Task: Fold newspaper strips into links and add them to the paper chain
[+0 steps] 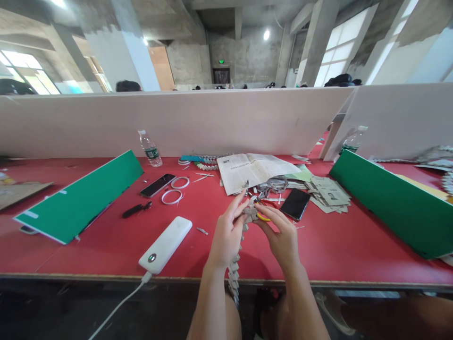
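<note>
Both hands meet over the front of the red table. A zigzag folded-paper chain (233, 274) hangs from my left hand (228, 236) past the table edge towards my lap. Its grey upper end is pinched between the fingertips of my left hand and my right hand (285, 236). The fingers of both are closed on it, and the exact fold is too small to make out. Just behind the fingers lies a tool with red and yellow handles (264, 217), partly hidden by my right hand.
A white power bank (166, 245) with a cable lies left. Beyond are phones (296, 204), white rings (171, 196), a black-handled tool (136, 209), printed sheets (255, 171) and paper pieces (331, 193). Green boards (85, 198) flank the space; a bottle (150, 150) stands by the partition (198, 123).
</note>
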### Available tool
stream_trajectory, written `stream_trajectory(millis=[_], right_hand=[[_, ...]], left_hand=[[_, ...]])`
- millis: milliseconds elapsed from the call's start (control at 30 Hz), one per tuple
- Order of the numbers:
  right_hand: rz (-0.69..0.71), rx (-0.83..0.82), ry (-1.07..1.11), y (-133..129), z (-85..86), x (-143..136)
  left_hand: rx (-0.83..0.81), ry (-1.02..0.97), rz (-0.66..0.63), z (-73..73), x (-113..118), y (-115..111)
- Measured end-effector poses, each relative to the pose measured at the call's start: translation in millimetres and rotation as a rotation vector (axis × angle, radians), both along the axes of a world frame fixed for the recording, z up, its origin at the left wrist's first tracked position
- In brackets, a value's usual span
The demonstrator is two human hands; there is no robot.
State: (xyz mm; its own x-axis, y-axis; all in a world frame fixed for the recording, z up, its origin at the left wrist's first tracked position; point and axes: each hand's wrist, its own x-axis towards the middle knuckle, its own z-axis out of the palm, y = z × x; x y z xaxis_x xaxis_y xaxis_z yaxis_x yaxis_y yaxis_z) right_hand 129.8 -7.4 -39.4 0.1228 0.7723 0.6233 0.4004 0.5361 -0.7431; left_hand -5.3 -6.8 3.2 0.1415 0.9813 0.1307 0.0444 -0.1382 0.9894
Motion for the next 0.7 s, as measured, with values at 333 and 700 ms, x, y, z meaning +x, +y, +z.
stream_trajectory(millis=[333,700], right_hand=[[-0.010,0.071,-0.041,2.2,-8.7,2.9],[-0.026,0.100,0.001,2.0,-7.0,3.4]], left_hand=[[0.014,0.038,0.014,-0.4,1.9,-0.1],[-0.002,0.038,-0.007,1.9,2.5,-0.3]])
